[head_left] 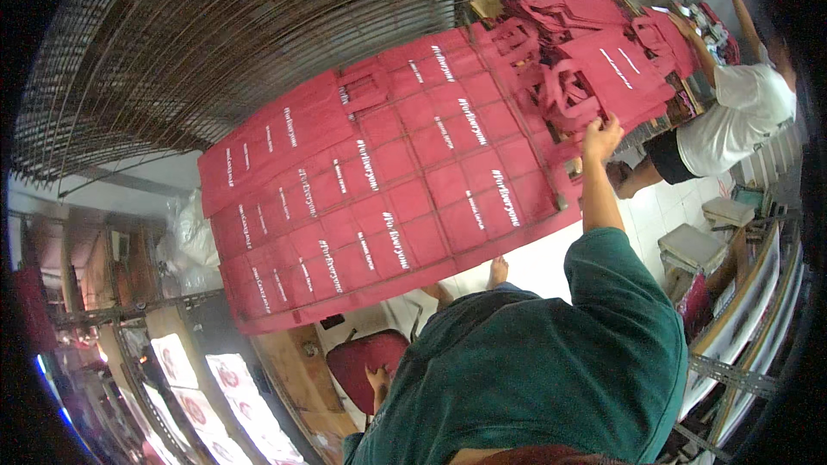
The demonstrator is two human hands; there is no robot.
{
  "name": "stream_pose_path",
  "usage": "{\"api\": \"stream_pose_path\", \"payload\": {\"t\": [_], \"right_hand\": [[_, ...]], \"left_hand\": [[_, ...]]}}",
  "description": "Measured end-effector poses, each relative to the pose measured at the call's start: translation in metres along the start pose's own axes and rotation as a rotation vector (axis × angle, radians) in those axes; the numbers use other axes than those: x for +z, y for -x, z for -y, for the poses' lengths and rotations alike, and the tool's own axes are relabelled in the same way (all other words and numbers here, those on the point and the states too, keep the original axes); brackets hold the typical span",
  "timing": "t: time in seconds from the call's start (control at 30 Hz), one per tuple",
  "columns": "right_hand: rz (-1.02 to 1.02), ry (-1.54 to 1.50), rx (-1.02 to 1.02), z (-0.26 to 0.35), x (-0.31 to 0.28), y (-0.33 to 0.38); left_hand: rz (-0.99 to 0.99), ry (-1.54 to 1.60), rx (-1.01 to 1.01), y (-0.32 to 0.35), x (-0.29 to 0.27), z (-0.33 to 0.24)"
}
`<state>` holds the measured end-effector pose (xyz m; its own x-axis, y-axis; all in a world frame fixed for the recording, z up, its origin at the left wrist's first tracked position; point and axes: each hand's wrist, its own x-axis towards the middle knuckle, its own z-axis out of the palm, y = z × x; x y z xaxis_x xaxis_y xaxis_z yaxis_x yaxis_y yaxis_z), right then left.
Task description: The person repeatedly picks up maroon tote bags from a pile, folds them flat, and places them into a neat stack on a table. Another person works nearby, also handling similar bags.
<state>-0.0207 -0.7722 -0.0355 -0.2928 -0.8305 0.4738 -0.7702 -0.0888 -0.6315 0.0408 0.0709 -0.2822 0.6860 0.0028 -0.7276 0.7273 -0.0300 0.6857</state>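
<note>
My right hand [603,138] reaches to the right end of the table. Its fingers are closed on the near edge of a red fabric tote bag [613,77] with white print, which lies on a pile. The bag's looped handle [568,95] is beside it on the left. Several printed red bags [413,172] lie flat in rows to the left, with thin dark lines forming a grid over them. A loose bag [284,133] lies across the far left rows. Low at my left side hangs my left hand [377,377], fingers apart and holding nothing, over a dark red chair seat [357,366].
A wire rack [215,43] with many layers rises behind the table. More red bags [568,0] are heaped at the far right, where a co-worker in a white shirt [749,108] stands. Framed panels [732,319] lean at right; lit shelves [207,396] stand lower left.
</note>
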Motion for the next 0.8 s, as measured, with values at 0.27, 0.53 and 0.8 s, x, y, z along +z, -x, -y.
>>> {"api": "stream_pose_path", "payload": {"t": [0.27, 0.53, 0.8], "right_hand": [[0.330, 0.159, -0.201, -0.068, -0.017, -0.068], [0.470, 0.232, -0.507, -0.060, -0.024, -0.103], [0.470, 0.062, -0.613, -0.092, 0.002, -0.122]], "left_hand": [[-0.066, -0.189, 0.131, 0.091, 0.121, -0.071], [-0.008, -0.192, 0.248, 0.123, 0.172, -0.069], [0.013, -0.180, 0.300, 0.143, 0.210, -0.064]]}}
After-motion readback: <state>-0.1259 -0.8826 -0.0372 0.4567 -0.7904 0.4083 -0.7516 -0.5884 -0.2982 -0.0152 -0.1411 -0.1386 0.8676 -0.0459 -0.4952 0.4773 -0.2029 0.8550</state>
